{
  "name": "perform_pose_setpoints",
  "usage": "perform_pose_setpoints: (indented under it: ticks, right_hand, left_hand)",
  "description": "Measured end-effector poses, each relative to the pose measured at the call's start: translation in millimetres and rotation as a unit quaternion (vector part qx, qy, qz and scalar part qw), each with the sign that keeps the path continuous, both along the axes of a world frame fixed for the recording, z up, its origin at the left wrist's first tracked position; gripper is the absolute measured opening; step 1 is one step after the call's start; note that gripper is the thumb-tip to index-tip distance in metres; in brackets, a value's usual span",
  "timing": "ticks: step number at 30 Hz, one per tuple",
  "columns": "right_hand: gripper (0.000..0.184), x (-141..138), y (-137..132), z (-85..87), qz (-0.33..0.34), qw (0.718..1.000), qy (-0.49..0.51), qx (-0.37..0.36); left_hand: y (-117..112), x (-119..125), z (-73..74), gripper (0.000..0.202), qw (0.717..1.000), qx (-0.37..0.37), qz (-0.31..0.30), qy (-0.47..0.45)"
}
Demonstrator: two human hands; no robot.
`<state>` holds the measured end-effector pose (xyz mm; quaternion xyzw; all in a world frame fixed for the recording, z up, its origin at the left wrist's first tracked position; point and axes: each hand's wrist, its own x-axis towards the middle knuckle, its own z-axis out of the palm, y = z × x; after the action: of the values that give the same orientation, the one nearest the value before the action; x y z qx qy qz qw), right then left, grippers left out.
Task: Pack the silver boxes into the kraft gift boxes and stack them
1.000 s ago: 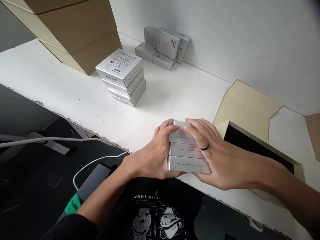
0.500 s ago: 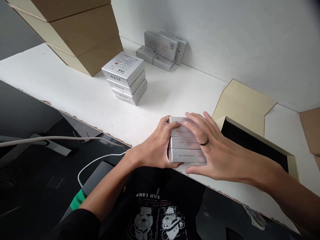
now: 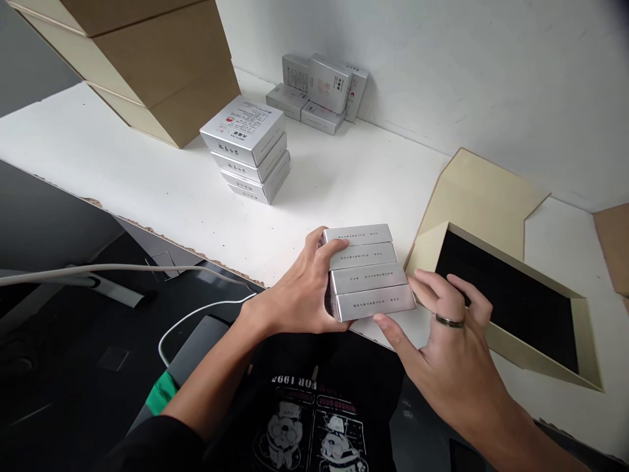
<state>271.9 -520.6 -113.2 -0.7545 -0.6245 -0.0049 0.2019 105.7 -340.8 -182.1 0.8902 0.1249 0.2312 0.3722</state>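
Observation:
A row of several small silver boxes (image 3: 368,278) sits near the table's front edge, their printed narrow sides facing up. Wrapped around the left end of the row, my left hand (image 3: 304,282) grips the boxes, fingers at the far side and thumb side near me. My right hand (image 3: 452,334), with a ring on one finger, has its fingers apart and holds nothing. Its thumb and fingertips are close to the right end of the nearest box; whether they touch it I cannot tell. Beyond that hand stands an open cream box (image 3: 422,252) with a black inside.
A stack of silver boxes (image 3: 243,131) stands on the white table (image 3: 162,190). More silver boxes (image 3: 322,118) lean and lie against the wall. Large brown cartons (image 3: 167,56) rise at the back left. A white cable (image 3: 196,314) hangs below the chipped table edge.
My right hand has come off the row of boxes, moving right and toward me. The row now slants more, its boxes staggered, while my left hand keeps its grip.

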Motion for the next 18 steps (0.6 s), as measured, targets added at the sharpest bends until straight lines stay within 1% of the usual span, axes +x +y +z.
perform_pose_setpoints:
  ticks: [4,7,10,12,16,18]
  right_hand:
    - [0.059,-6,3,3.4,-0.027,0.999,0.015,0.013]
    - [0.058,-5,2,7.4,-0.035,0.998,-0.012,0.057]
    - [0.054,-2,4,10.3,-0.032,0.993,-0.043,0.107]
    - [0.054,-2,6,12.4,-0.028,0.99,-0.057,0.125]
    - [0.065,-5,10,20.0,-0.008,0.981,-0.092,0.169]
    - [0.065,-7,11,25.0,0.001,0.978,-0.101,0.182]
  left_hand:
    - [0,8,-4.1,0.131,0.999,0.027,0.0,-0.042]
    - [0,13,-5.7,0.131,0.997,0.023,-0.004,-0.07]
    - [0,16,-4.1,0.133,0.998,0.002,-0.01,-0.061]
    - [0,16,-2.2,0.132,0.999,-0.007,-0.012,-0.051]
    - [0,18,-1.6,0.133,0.999,-0.002,-0.03,-0.038]
    - [-1,21,-3.1,0.135,0.999,-0.008,-0.036,-0.039]
